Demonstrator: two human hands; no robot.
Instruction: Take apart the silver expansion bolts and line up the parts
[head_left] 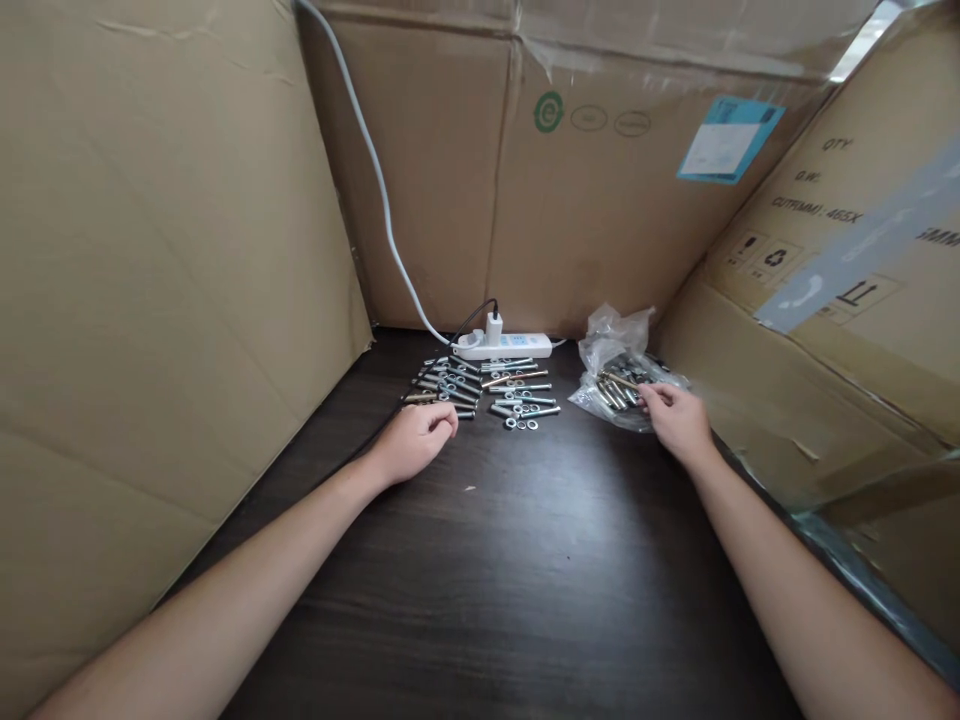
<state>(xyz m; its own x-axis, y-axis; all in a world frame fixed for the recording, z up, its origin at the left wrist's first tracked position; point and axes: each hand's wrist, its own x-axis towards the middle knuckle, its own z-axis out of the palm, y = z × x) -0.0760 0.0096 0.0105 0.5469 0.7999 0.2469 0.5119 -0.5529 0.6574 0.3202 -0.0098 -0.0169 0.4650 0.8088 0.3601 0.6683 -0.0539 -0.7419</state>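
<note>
My right hand (pixel 679 420) is at the clear plastic bag (pixel 616 335) on the right, fingers pinched on the end of a brass-coloured bolt (pixel 624 382). Under that bolt, more bolts (pixel 616 396) lie heaped in the bag's mouth. My left hand (pixel 416 440) rests on the dark table as a loose fist, with nothing showing in it. Just beyond its knuckles is a group of bolts and washers (pixel 450 385) laid in rows. Beside it, to the right, a second group of bolts (pixel 521 388) lies in rows, with several washers (pixel 521 425) at its near edge.
Behind the bolts stands a white power strip (pixel 517 347) with a plugged-in white adapter (pixel 493 328) and a black cable. A white cord (pixel 379 180) climbs the back. Cardboard walls (pixel 420 200) enclose the dark wooden table (pixel 510 590) at left, back and right.
</note>
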